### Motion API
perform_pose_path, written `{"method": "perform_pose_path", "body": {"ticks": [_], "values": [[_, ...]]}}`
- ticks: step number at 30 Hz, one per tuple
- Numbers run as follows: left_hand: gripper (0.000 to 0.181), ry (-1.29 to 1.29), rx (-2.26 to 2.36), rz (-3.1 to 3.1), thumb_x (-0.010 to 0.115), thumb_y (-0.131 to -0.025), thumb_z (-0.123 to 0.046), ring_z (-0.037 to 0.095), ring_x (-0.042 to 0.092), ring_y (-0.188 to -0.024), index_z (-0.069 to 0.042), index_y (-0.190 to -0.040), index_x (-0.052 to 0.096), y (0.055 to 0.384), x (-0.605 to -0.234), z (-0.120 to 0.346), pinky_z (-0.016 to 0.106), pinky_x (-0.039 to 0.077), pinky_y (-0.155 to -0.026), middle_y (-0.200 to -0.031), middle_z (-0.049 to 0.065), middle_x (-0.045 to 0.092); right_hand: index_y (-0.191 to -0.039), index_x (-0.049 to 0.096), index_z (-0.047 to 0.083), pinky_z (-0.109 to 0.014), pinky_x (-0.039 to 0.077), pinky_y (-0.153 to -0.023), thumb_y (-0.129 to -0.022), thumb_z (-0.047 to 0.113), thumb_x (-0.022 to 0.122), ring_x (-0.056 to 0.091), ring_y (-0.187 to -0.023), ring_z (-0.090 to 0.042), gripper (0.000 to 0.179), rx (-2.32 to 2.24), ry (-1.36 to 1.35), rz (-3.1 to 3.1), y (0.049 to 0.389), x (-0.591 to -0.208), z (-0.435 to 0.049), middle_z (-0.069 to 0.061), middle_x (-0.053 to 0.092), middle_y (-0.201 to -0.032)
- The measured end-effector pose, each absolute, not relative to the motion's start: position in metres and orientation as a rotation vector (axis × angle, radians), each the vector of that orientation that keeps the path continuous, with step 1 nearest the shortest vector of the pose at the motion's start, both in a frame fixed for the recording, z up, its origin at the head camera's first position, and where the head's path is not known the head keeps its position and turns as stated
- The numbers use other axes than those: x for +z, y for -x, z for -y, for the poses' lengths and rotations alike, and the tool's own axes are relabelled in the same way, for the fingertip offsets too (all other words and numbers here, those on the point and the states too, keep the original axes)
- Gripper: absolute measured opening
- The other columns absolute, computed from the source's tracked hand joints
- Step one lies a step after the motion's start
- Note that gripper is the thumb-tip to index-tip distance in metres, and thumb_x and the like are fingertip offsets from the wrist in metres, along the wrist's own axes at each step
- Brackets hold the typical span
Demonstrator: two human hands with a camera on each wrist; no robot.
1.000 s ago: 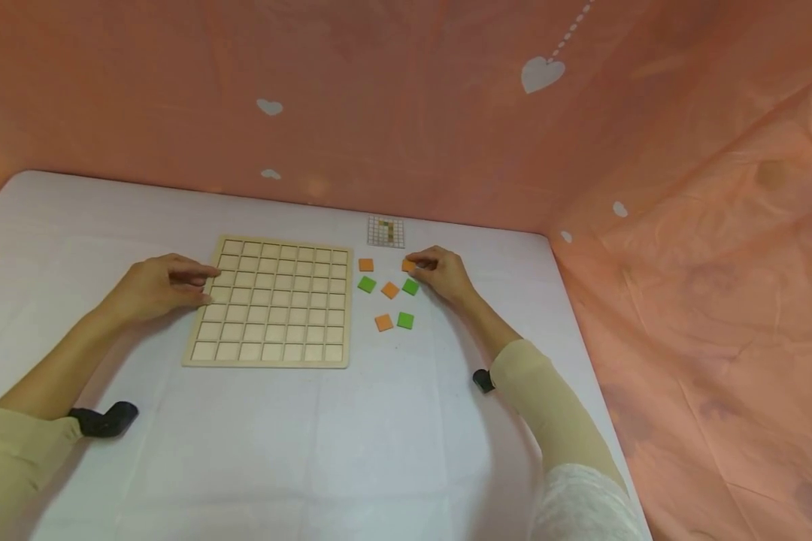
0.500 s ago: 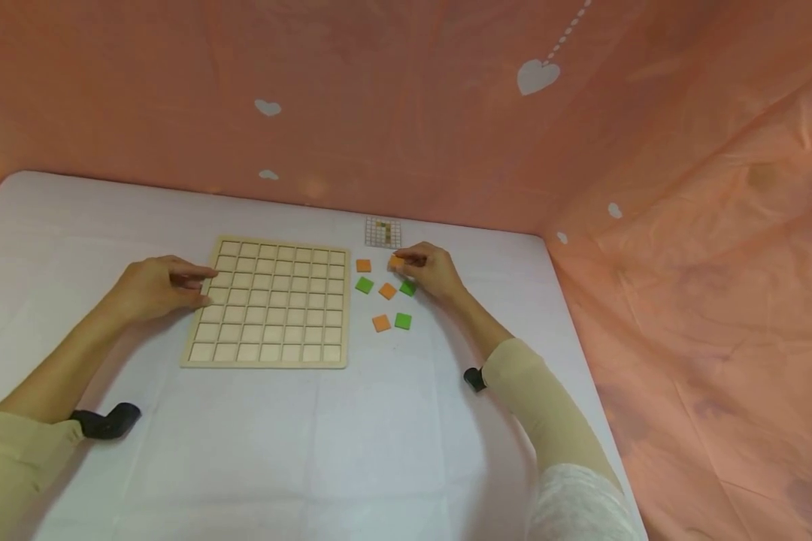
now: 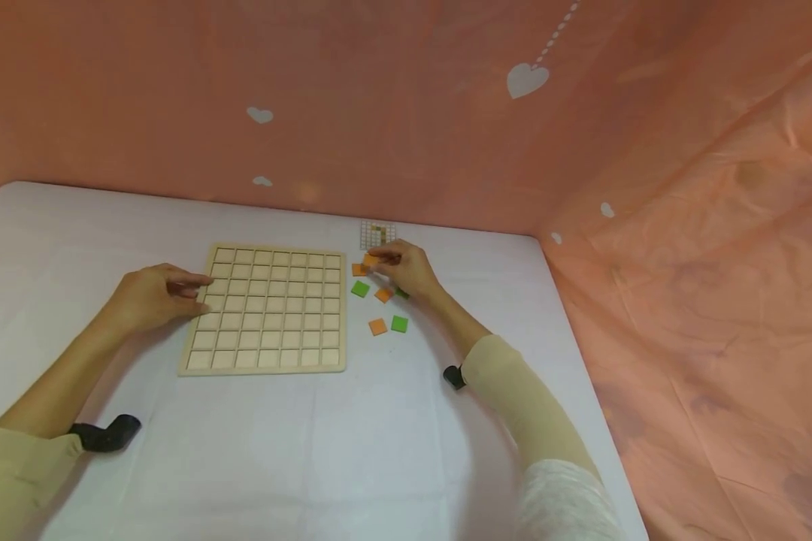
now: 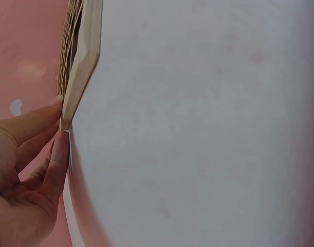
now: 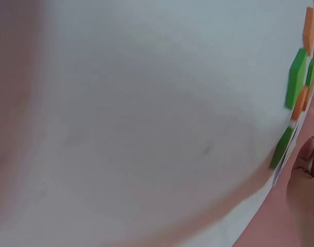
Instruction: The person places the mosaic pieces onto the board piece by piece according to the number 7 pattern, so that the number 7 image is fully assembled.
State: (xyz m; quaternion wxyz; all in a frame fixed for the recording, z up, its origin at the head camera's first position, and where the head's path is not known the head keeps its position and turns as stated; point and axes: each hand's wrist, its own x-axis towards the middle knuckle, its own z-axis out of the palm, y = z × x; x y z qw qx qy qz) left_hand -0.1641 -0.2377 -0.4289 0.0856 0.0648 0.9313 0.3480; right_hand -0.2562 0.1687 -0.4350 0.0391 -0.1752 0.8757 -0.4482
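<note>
Orange in colour, a square tile is pinched between thumb and fingers in the grip of the right hand. We note that the tile has equal sides and hence no long axis; its flat face shows to the head camera, and one side points toward the board. We locate it right of the board's far right corner. In view it overlaps a flat orange tile; we cannot tell whether the two touch.

At the left hand, thumb and forefinger stand apart, their tips touching the left edge of the wooden board; this grip encloses nothing. We count seven rows and seven columns of recesses. The board is nearly square, its far edge roughly parallel to the far edge of the worktop.

Near the right hand we find a green tile, a diagonally set orange tile and a second green tile, partly hidden by the hand. Nearer to us lie another orange tile and a third green tile, side by side. A small grid-printed card lies beyond the held tile.

White cloth covers the worktop. Behind and to the right hangs a salmon-coloured curtain printed with white hearts.
</note>
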Motion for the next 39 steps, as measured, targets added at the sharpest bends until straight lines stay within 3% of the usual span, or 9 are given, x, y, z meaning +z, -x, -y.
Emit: {"method": "perform_pose_path", "body": {"ticks": [9, 16, 39], "values": [[0.055, -0.196, 1.044, -2.766, 0.082, -0.083, -0.027, 0.038, 0.060, -0.102, 0.001, -0.127, 0.065, 0.163, -0.430, 0.238, 0.052, 0.043, -0.084, -0.100, 0.015, 0.069, -0.114, 0.074, 0.006, -0.023, 0.052, -0.080, -0.088, 0.012, 0.076, 0.064, -0.094, -0.015, 0.027, -1.390, 0.577, -2.619, 0.256, -0.435, -0.143, -0.005, 0.064, -0.112], [0.054, -0.179, 1.045, -2.762, 0.082, -0.083, -0.025, 0.037, 0.060, -0.101, 0.000, -0.127, 0.065, 0.163, -0.430, 0.237, 0.051, 0.043, -0.084, -0.096, 0.011, 0.069, -0.115, 0.074, 0.007, -0.022, 0.052, -0.079, -0.089, 0.012, 0.076, 0.064, -0.093, -0.013, 0.026, -1.365, 0.648, -2.605, 0.256, -0.435, -0.121, -0.004, 0.066, -0.109], [0.051, -0.200, 1.082, -2.778, 0.080, -0.084, -0.025, 0.040, 0.059, -0.104, -0.001, -0.127, 0.065, 0.160, -0.428, 0.235, 0.055, 0.041, -0.086, -0.098, 0.014, 0.069, -0.113, 0.074, 0.007, -0.015, 0.048, -0.077, -0.088, 0.012, 0.077, 0.061, -0.087, -0.006, 0.025, -1.230, 0.856, -2.577, 0.252, -0.428, -0.042, -0.002, 0.067, -0.102]]}}
